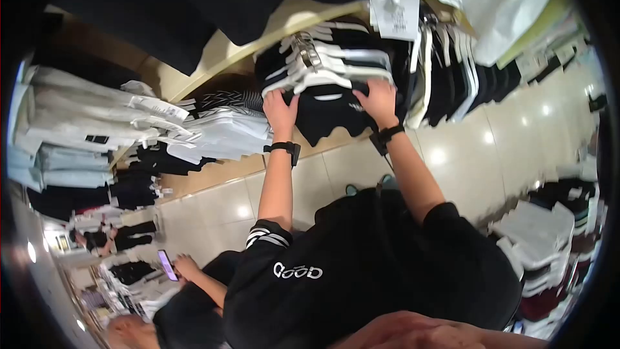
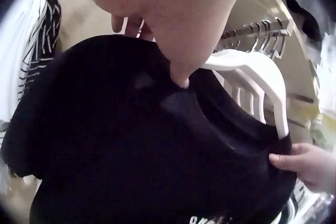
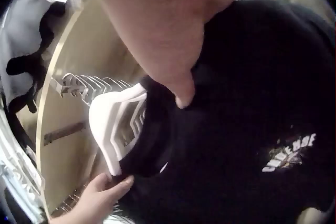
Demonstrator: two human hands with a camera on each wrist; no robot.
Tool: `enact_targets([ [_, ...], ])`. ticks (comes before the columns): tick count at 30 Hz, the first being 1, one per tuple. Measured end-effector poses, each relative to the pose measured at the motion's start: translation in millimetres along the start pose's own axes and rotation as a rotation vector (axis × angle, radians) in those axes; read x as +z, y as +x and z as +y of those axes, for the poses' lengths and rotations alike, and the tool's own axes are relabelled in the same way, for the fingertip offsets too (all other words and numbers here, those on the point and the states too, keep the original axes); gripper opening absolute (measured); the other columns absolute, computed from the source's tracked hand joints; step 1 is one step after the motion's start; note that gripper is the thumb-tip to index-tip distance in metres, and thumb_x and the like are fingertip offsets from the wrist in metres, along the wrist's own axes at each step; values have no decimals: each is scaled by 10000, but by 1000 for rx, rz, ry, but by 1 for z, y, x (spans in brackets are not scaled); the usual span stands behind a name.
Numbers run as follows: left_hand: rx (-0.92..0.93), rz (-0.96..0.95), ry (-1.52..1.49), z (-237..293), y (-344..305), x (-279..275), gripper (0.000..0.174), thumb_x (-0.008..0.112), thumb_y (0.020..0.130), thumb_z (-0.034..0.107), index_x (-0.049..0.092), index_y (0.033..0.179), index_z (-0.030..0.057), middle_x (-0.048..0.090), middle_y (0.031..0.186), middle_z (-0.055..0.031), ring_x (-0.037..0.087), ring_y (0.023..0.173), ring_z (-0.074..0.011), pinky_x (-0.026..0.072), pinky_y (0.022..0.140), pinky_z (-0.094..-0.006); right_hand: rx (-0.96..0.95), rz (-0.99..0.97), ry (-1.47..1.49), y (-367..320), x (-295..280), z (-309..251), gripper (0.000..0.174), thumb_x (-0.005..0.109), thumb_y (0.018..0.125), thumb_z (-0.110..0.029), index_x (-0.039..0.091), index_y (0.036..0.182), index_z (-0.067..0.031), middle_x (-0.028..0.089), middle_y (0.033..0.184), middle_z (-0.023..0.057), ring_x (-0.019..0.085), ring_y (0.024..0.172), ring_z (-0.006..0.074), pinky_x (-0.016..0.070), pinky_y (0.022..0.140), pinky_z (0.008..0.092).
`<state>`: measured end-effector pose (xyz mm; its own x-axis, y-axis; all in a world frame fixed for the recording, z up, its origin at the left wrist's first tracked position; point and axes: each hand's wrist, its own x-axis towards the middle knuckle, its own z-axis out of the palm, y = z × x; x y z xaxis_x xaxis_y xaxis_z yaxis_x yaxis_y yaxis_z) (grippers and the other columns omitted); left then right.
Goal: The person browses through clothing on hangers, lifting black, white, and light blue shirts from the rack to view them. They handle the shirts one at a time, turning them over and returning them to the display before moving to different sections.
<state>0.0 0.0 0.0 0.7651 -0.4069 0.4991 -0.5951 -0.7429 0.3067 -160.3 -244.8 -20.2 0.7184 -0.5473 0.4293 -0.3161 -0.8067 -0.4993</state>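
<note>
A black shirt [image 1: 329, 113] with small white lettering hangs on a white hanger [image 1: 323, 78] at the front of a row. My left hand [image 1: 279, 111] pinches its shoulder on one side of the neckline, and my right hand [image 1: 380, 100] pinches the other shoulder. In the left wrist view, the left thumb lies on the black cloth [image 2: 115, 129] and the fingers are mostly behind it. The right wrist view shows the right thumb on the shirt front [image 3: 231, 119], its fingers hidden behind the fabric.
Metal hooks [image 3: 100, 85] of more hangers line a rail behind the shirt. White shirts [image 1: 223, 130] hang to the left, dark and white garments [image 1: 452, 77] to the right. A price tag [image 1: 394, 13] hangs above. At lower left, a person holds a phone [image 1: 168, 265].
</note>
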Motion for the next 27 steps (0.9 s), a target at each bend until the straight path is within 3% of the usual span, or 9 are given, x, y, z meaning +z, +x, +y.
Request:
enact_targets([
  [2,71,-36,-2,-22,7,4,419,817,763,412,689,916,44,674,912,-156,619,912,-393,488,819,-482,-31,-95,29,11,7,-2,450,766,744,-511,706,783,-67,680,753,153,657,744,382,517,689,465],
  [3,-27,-315,7,3,-16,-11,519,752,804,530,695,904,24,690,844,-195,644,831,-428,509,749,-489,-14,-222,25,-3,-33,9,489,745,743,-554,707,766,-67,682,761,167,667,751,382,519,662,469],
  [5,-60,-536,-3,17,-3,-24,608,671,829,636,719,820,30,684,785,-214,656,785,-417,519,679,-478,-81,-258,-18,25,-35,26,502,741,728,-564,708,770,-65,691,786,166,678,772,377,527,654,477],
  [7,12,-268,3,32,8,-37,543,697,806,593,724,754,53,674,719,-179,661,723,-393,521,641,-466,-143,-127,47,43,-36,30,427,760,714,-493,700,787,-77,684,784,153,673,755,364,529,654,467],
  [9,57,-211,89,46,12,-58,457,715,778,537,721,733,82,675,702,-140,666,715,-370,523,638,-468,-179,-99,127,50,-53,31,333,782,702,-366,706,842,-74,690,835,138,670,811,357,527,677,460],
  [12,-2,-253,87,61,1,-81,456,728,759,540,716,728,85,674,704,-131,665,718,-365,516,632,-470,-192,-217,143,49,-75,30,340,805,718,-338,723,899,-61,694,867,150,666,841,378,531,711,447],
  [16,-23,-197,118,48,-43,-104,489,730,757,554,676,688,74,659,687,-132,655,700,-364,507,618,-470,-273,-477,248,49,-89,13,361,847,693,-372,710,788,-51,667,783,136,644,747,372,511,657,418],
  [19,-222,-230,61,43,-79,-134,581,760,715,635,642,672,67,646,681,-136,648,698,-362,505,615,-454,-364,-481,294,33,-70,-11,331,827,713,-353,702,783,-55,665,788,139,650,759,374,505,648,445],
  [27,-351,70,157,-70,-157,-176,631,823,601,635,575,649,56,602,641,-121,631,661,-345,499,611,-432,-400,-689,275,9,-3,-125,419,809,763,-474,721,756,-64,629,638,153,615,607,375,471,563,413],
])
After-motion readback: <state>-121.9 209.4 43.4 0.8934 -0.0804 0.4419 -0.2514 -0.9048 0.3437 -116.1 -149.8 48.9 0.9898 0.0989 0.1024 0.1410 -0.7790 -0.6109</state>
